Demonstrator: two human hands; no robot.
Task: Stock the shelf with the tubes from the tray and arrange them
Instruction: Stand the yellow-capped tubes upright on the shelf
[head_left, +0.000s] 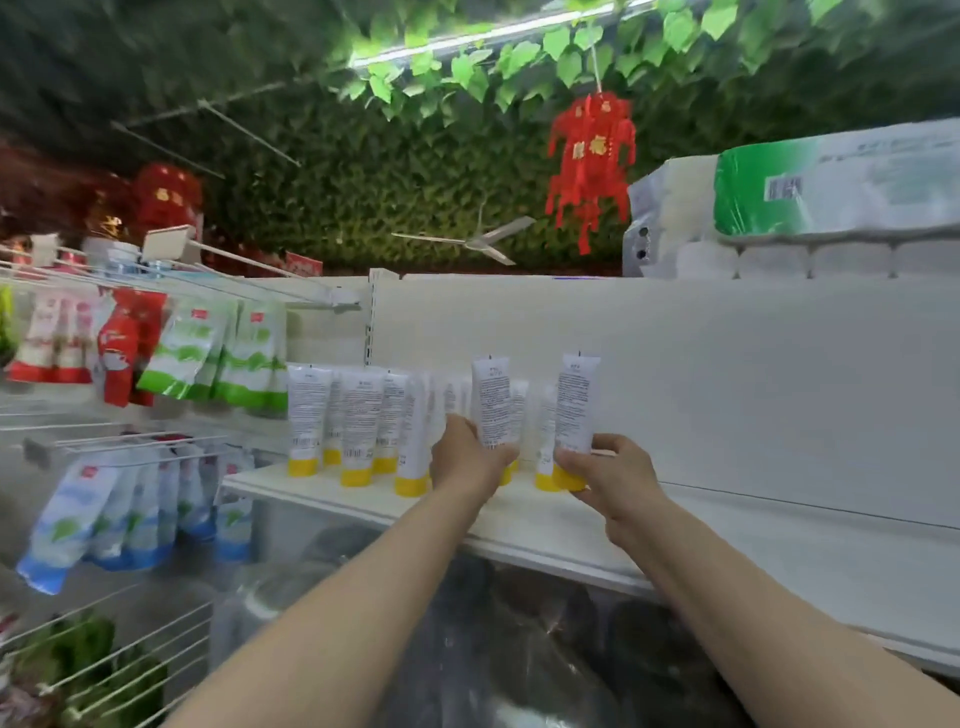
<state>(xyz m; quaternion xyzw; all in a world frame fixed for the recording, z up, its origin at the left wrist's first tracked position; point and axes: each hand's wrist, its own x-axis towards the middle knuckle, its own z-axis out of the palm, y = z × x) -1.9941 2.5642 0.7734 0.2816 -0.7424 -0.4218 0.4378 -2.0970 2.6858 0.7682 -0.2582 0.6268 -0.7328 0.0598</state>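
Shelf (545, 525): white and flat, in the middle, with a white back wall behind.
Tubes on the shelf (358, 426): white with yellow caps, standing cap down, packed close in rows on the left part of the shelf, small print facing out.
Left hand (462, 457): fingers curled round the low part of one tube, gripping it.
Left tube (493, 400): upright, cap down, top poking above the row behind, just right of the standing bunch.
Right hand (608, 478): thumb and fingers pinching the low end of a second tube, right by its yellow cap.
Right tube (576, 400): upright, cap down, near the left tube with a small gap between. Cap very low by the shelf; touching it or not, cannot tell.
Wire hooks (156, 280): on the left, full of hanging pouches.
Green pouches (228, 358): on the top hooks, just left of the tubes.
Red pouches (122, 353): beside the green ones, further left.
Blue pouches (104, 514): on the lower hooks.
Big pack (805, 208): clear wrap with a green label, full of white paper rolls, up on top at the right.
Plastic bags (519, 649): clear, under the shelf, dark things inside, too blurry to tell.
Red lantern (589, 161): hanging from green leaves up high.
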